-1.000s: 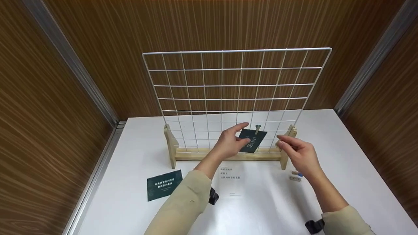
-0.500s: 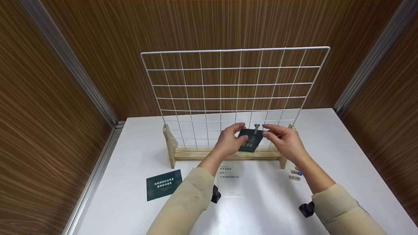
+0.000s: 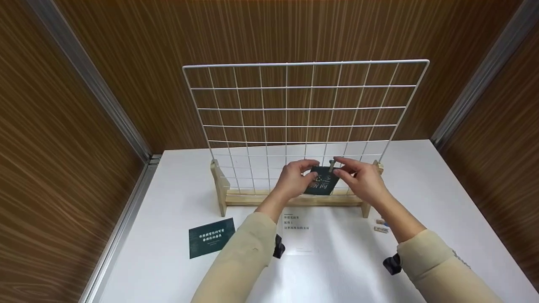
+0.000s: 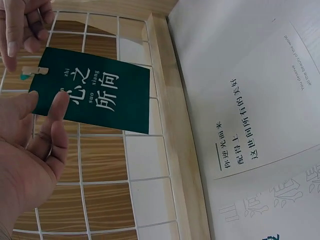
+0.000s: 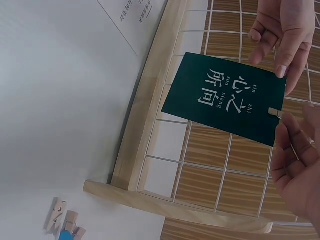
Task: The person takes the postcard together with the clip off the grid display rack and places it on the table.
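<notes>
A dark green card [image 3: 321,185] with white Chinese lettering is up against the white wire grid [image 3: 286,109], low and right of its middle. A small wooden clothespin [image 4: 39,71] with a green tip bites the card's upper edge. My left hand [image 3: 291,180] pinches the card by its left side, thumb in front, as the left wrist view shows. From the right, my right hand [image 3: 363,180] has finger and thumb at either side of the clothespin. In the right wrist view a fingertip [image 5: 283,131] covers the clothespin's outer end.
The grid stands in a wooden base [image 3: 294,200] with two side feet. A second green card [image 3: 212,238] lies at the left on the white table [image 3: 168,185]. A pale printed card [image 3: 297,235] lies in front of the base. Several loose clothespins [image 5: 56,215] lie at the right.
My right hand has moved left, from beside the base's right foot to the card's upper right corner and the clothespin. My left hand keeps hold of the card, slightly shifted.
</notes>
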`<action>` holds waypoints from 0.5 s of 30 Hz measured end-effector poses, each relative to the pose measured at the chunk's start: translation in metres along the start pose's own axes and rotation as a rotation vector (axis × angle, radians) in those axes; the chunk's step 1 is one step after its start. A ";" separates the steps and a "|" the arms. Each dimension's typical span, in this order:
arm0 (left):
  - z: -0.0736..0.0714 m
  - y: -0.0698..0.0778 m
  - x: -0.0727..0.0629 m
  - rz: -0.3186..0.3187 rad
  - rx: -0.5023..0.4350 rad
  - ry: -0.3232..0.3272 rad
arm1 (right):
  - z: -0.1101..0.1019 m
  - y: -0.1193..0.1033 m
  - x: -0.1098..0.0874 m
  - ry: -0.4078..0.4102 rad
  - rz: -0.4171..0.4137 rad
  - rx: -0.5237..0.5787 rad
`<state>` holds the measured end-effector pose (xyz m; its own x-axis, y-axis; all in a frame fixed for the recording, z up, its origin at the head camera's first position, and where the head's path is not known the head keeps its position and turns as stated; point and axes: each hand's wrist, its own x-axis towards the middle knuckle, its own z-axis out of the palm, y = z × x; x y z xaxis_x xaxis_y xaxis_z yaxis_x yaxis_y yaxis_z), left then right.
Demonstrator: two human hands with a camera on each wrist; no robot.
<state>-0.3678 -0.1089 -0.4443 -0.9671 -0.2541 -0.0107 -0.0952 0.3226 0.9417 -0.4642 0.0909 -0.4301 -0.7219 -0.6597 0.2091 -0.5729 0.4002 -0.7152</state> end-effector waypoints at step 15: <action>0.000 -0.003 0.005 -0.002 -0.036 0.003 | 0.005 0.007 0.007 -0.033 -0.038 -0.025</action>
<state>-0.3719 -0.1110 -0.4469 -0.9661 -0.2580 -0.0118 -0.0888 0.2888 0.9533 -0.4712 0.0859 -0.4374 -0.6868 -0.6948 0.2133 -0.6092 0.3903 -0.6903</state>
